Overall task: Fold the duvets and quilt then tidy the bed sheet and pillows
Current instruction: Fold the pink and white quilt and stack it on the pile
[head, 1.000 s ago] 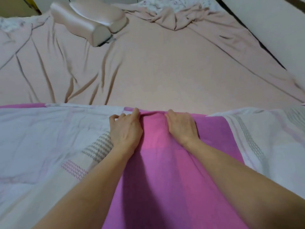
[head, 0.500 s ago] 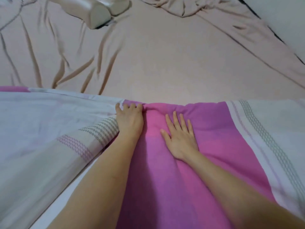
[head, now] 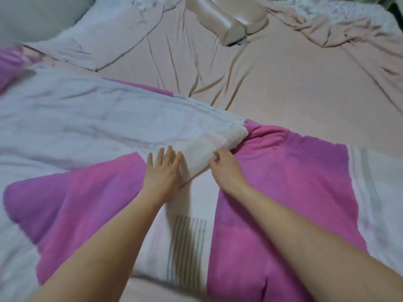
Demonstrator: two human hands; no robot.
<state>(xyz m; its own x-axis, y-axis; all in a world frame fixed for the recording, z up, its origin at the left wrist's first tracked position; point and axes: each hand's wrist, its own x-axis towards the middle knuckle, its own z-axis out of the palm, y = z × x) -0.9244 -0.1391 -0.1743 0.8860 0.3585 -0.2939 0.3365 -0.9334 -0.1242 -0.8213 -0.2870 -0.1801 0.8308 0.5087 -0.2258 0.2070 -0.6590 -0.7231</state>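
Duvet (head: 272, 182) lies across near side of bed, pink/white panels, half-folded; to fold well, person should keep edges lined up and smooth creases outward before next fold. L hand (head: 162, 173) lies flat on duvet, fingers spread; R hand (head: 224, 168) pinches white folded edge, both arms extended fwd.

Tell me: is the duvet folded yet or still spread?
Partly folded. The duvet is doubled along its far edge, with a white flap turned over the pink; the right hand pinches that flap while the left hand presses flat.
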